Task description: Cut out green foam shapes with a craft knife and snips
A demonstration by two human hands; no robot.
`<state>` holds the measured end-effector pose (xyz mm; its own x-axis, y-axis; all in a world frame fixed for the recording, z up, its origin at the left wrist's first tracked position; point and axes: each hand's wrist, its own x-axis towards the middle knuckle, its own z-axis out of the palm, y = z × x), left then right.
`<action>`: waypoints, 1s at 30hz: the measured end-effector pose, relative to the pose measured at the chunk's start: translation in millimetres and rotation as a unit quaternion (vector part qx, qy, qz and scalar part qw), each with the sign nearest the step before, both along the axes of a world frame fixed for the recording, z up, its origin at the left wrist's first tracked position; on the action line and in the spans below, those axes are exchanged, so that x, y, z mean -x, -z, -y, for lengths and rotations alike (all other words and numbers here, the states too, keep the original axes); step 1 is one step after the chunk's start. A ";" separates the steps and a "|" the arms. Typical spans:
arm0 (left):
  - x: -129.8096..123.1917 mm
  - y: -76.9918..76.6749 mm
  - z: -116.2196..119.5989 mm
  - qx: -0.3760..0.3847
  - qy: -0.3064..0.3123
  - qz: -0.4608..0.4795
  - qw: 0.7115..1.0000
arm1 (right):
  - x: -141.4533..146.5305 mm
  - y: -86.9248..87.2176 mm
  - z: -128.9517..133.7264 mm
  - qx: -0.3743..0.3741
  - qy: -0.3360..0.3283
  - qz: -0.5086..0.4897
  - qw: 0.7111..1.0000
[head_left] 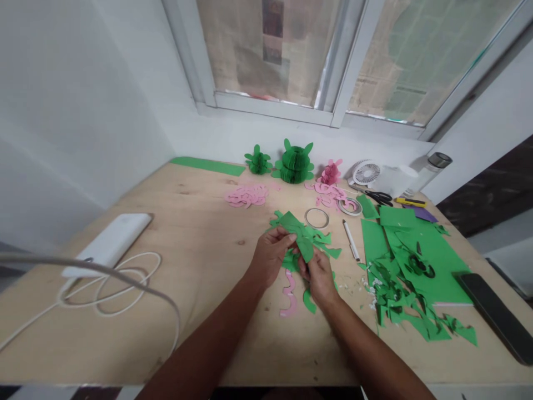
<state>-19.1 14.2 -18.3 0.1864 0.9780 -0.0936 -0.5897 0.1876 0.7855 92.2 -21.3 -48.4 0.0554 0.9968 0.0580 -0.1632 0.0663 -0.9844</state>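
Both of my hands are raised over the middle of the table around a folded-looking piece of green paper (300,232) with faint drawn lines. My left hand (270,253) pinches its left side, thumb on top. At the lower corner, my right hand (321,273) is closed on the same paper; a dark patch between its fingers is too small to make out. Green paper scraps (322,239) lie beneath and behind the hands. On the wood just below are a wavy pink paper strip (288,297) and a curved green cutting (308,301).
Green paper sheets (441,266) with heaped offcuts (400,300) fill the right side, beside a dark phone (497,316). A white pen (351,240), tape ring (317,218) and scissors (380,196) lie nearer. Paper figures (295,165) line the wall; a power bank (110,241) with cable sits left.
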 end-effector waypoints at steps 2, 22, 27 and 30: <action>-0.4 -0.3 0.7 -0.003 -0.002 -0.001 1.000 | 0.2 -1.3 0.2 0.003 0.003 0.000 1.000; 6.3 2.5 -1.0 -0.047 0.058 -0.054 0.996 | -11.6 1.2 -3.9 -0.019 0.003 0.034 0.999; 5.7 -1.3 -0.8 -0.047 0.040 -0.047 0.997 | -13.9 2.2 -4.7 -0.013 0.004 0.055 0.998; 5.8 -4.7 -0.1 -0.061 0.025 -0.051 0.997 | -15.4 2.3 -4.6 -0.009 -0.011 0.056 0.998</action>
<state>-24.9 14.3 -13.7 0.2305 0.9731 0.0045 -0.4975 0.1138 0.8600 107.5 -16.7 -50.7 0.0252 0.9964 0.0806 -0.0533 0.0818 -0.9952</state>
